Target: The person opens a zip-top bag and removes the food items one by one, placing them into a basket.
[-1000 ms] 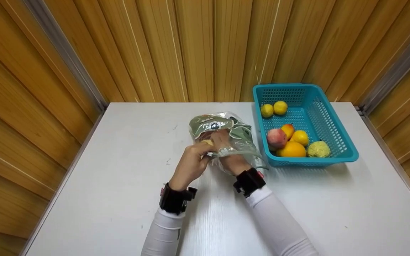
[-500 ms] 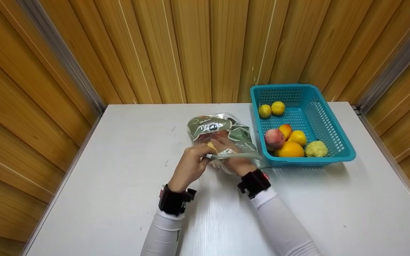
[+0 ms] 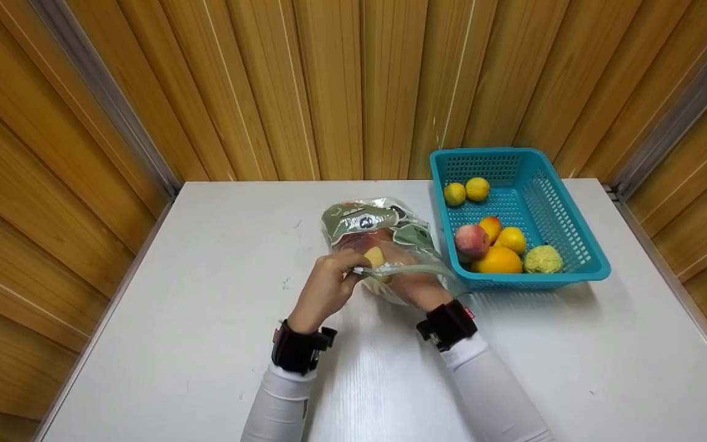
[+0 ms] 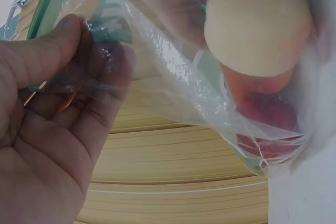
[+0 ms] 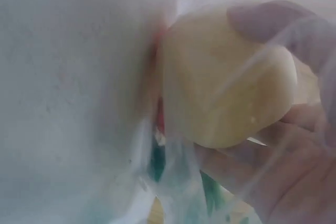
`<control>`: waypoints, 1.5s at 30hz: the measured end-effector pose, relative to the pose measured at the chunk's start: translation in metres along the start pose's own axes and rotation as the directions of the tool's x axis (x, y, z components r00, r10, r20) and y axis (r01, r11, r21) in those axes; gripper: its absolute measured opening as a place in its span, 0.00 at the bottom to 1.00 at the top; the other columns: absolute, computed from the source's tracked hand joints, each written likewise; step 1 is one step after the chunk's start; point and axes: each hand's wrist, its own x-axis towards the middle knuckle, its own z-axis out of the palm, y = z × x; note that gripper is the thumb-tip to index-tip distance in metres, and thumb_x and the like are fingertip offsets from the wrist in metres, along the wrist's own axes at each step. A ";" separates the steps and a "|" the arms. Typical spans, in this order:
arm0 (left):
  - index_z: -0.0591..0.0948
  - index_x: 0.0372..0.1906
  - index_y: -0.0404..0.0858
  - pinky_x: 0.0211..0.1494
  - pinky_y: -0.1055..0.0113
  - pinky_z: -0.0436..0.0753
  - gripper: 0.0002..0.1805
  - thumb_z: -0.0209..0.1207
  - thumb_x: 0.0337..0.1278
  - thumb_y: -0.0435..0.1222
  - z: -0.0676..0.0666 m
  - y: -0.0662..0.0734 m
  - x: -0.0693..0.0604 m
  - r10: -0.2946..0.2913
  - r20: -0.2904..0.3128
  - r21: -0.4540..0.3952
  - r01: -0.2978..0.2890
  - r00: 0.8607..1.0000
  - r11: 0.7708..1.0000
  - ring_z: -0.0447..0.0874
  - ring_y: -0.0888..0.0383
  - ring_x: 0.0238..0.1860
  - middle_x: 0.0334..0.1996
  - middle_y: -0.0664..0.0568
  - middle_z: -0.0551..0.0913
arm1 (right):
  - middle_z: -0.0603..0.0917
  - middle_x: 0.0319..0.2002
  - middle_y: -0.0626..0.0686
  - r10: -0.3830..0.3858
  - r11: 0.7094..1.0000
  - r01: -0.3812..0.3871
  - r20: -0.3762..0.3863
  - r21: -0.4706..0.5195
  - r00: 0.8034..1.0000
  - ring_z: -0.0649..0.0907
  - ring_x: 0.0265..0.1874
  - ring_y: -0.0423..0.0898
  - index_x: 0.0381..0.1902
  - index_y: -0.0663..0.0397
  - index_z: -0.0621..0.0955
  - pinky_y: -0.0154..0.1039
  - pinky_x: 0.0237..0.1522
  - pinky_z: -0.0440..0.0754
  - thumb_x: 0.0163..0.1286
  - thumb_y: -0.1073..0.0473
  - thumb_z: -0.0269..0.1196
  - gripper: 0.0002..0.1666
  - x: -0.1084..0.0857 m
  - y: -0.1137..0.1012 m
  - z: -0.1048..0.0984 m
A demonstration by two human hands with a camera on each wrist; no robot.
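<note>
A clear zip bag (image 3: 363,222) with a green cartoon print lies on the white table. My left hand (image 3: 327,285) pinches its rim between thumb and fingers, at the left of the opening. Inside the bag, my right hand (image 3: 418,288) holds a pale yellow, rounded fruit (image 5: 226,77), thumb on one side and fingers on the other. The left wrist view shows this pale fruit near an orange-red fruit (image 4: 257,83) and a darker red one (image 4: 270,114), both seen through the plastic. The exact kinds of the bagged fruits cannot be told.
Right of the bag stands a turquoise plastic basket (image 3: 574,227). In it are two small lemons (image 3: 477,189), a peach (image 3: 472,241), an orange (image 3: 498,260), other yellow fruits and a bumpy pale green fruit (image 3: 543,259). Wood-patterned walls (image 3: 329,92) border the table.
My right hand has shifted a little right and toward me inside the bag. More of the pale yellow fruit shows in the head view. My left hand keeps its pinch on the rim.
</note>
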 end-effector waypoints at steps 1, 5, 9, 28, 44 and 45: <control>0.88 0.33 0.35 0.45 0.61 0.86 0.07 0.66 0.54 0.21 0.000 0.000 0.000 -0.001 -0.002 0.000 0.001 1.000 1.000 0.87 0.55 0.38 0.34 0.50 0.88 | 0.81 0.60 0.62 0.003 1.000 -0.003 -0.009 -0.010 1.000 0.80 0.58 0.58 0.68 0.64 0.73 0.54 0.65 0.76 0.72 0.62 0.62 0.28 -0.001 -0.001 -0.002; 0.88 0.33 0.35 0.47 0.62 0.85 0.07 0.66 0.54 0.21 0.000 0.000 0.001 -0.013 0.001 -0.006 0.013 1.000 1.000 0.87 0.55 0.39 0.34 0.50 0.88 | 0.82 0.53 0.59 0.032 0.999 -0.032 -0.023 -0.017 0.999 0.79 0.50 0.55 0.65 0.60 0.75 0.52 0.59 0.79 0.71 0.60 0.64 0.26 -0.006 -0.007 -0.012; 0.88 0.33 0.36 0.48 0.62 0.85 0.07 0.66 0.54 0.22 0.000 0.000 0.002 -0.018 0.009 -0.022 0.018 1.000 1.000 0.87 0.54 0.40 0.34 0.50 0.88 | 0.82 0.56 0.59 0.009 1.000 -0.008 -0.038 0.022 0.999 0.78 0.53 0.57 0.63 0.62 0.75 0.54 0.63 0.77 0.67 0.58 0.70 0.30 -0.014 -0.009 -0.021; 0.89 0.34 0.37 0.49 0.60 0.86 0.05 0.68 0.55 0.25 0.003 -0.001 0.005 -0.001 0.002 -0.027 0.001 1.000 1.000 0.88 0.55 0.42 0.36 0.50 0.89 | 0.82 0.43 0.60 0.040 0.999 -0.043 -0.125 -0.017 0.991 0.79 0.38 0.55 0.60 0.69 0.76 0.50 0.45 0.82 0.54 0.58 0.76 0.38 -0.050 -0.014 -0.050; 0.90 0.36 0.38 0.52 0.61 0.86 0.07 0.68 0.54 0.25 -0.001 -0.003 0.000 -0.028 -0.015 -0.028 0.028 0.999 0.999 0.88 0.56 0.44 0.38 0.50 0.90 | 0.78 0.31 0.54 0.128 0.989 -0.130 -0.022 -0.074 0.991 0.76 0.28 0.50 0.49 0.68 0.78 0.42 0.30 0.75 0.53 0.53 0.74 0.31 -0.061 -0.029 -0.078; 0.90 0.37 0.38 0.52 0.61 0.86 0.07 0.69 0.54 0.25 -0.002 -0.004 0.000 -0.030 -0.016 -0.030 0.030 0.999 0.999 0.88 0.56 0.44 0.38 0.51 0.90 | 0.79 0.31 0.54 0.123 0.989 -0.125 -0.022 -0.077 0.992 0.77 0.28 0.50 0.48 0.68 0.79 0.42 0.30 0.75 0.52 0.53 0.74 0.31 -0.061 -0.030 -0.079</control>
